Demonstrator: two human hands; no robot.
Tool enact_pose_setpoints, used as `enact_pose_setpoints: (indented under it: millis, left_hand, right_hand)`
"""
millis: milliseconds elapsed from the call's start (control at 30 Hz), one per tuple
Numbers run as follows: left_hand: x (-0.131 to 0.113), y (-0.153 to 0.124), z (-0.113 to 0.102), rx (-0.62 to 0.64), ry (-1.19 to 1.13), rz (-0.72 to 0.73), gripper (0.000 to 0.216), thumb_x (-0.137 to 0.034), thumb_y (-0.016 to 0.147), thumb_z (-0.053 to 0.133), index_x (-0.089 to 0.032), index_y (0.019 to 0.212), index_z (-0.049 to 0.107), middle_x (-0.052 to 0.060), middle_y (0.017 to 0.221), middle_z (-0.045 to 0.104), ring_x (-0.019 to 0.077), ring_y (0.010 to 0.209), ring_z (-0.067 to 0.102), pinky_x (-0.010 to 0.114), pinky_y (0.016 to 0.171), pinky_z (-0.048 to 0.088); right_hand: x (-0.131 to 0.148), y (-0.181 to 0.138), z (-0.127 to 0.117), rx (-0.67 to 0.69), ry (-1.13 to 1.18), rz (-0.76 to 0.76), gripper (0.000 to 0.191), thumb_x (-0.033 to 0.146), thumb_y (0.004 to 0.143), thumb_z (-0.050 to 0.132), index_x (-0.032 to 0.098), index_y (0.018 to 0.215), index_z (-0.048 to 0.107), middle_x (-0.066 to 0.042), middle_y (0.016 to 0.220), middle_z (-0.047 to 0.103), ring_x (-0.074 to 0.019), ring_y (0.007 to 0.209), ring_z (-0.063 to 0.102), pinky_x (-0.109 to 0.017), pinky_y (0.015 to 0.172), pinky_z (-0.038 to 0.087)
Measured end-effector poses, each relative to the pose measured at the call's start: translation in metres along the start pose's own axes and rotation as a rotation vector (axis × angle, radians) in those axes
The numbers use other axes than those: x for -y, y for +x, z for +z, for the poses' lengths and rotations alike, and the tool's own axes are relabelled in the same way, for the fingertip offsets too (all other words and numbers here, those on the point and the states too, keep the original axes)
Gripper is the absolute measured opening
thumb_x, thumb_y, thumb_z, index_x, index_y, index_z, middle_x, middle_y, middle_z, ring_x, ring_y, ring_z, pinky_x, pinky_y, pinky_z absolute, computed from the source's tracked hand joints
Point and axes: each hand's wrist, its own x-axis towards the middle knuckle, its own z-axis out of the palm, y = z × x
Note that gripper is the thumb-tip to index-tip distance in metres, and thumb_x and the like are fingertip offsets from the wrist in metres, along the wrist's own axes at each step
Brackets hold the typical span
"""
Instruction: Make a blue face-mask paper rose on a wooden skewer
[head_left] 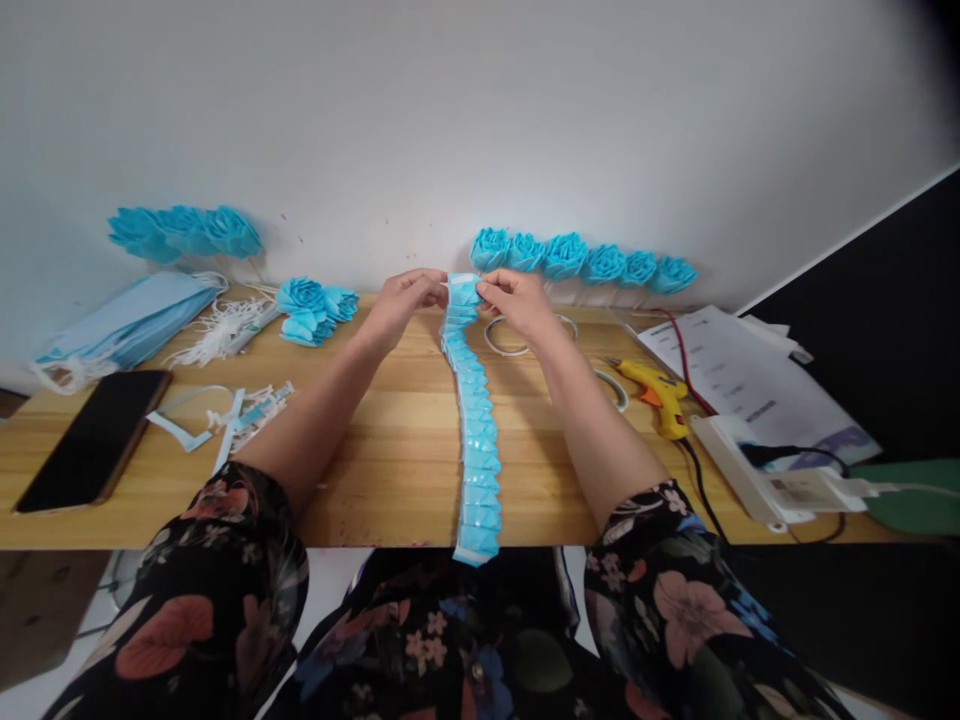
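Observation:
A long strip of folded blue mask fabric (478, 430) runs down the middle of the wooden table, its pleats overlapping like petals. Its near end hangs slightly over the table's front edge. At the far end, my left hand (411, 300) pinches the strip's left side. Opposite it, my right hand (516, 302) grips the right side between thumb and fingers. The far end is lifted a little between both hands. Behind my right hand lies a thin white ring (506, 345), partly covered by my forearm.
Blue fabric flowers (585, 258) line the wall, with more flowers (311, 310) at left. Face masks (135, 315), ear loops (225, 330), a phone (94, 440) and scraps (255, 415) lie left. A yellow glue gun (656, 393), power strip (750, 475) and papers (750, 370) occupy the right.

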Motion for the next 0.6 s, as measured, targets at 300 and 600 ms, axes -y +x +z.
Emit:
enact_pose_setpoints:
  millis: [300,600]
  left_hand:
    - [0.01,0.001,-0.001,-0.009,0.147,-0.075,0.026,-0.04,0.068,0.078,-0.016,0.072,0.07,0.001,0.068,0.067,0.0126,0.066,0.059,0.024,0.068,0.048]
    - [0.028,0.018,-0.01,-0.216,-0.038,-0.201,0.022,-0.035,0.075,0.075,-0.016,0.084,0.067,0.002,0.073,0.068,0.0148,0.066,0.064,0.025,0.06,0.052]
  right_hand:
    - [-0.003,0.002,0.0,-0.032,-0.016,0.01,0.018,0.036,0.085,0.071,0.018,0.085,0.072,-0.003,0.076,0.072,-0.015,0.07,0.067,-0.024,0.058,0.052]
    - [0.025,-0.024,-0.034,-0.112,-0.045,-0.122,0.024,0.036,0.089,0.066,0.021,0.105,0.077,-0.006,0.102,0.076,-0.0185,0.085,0.07,-0.028,0.064,0.055]
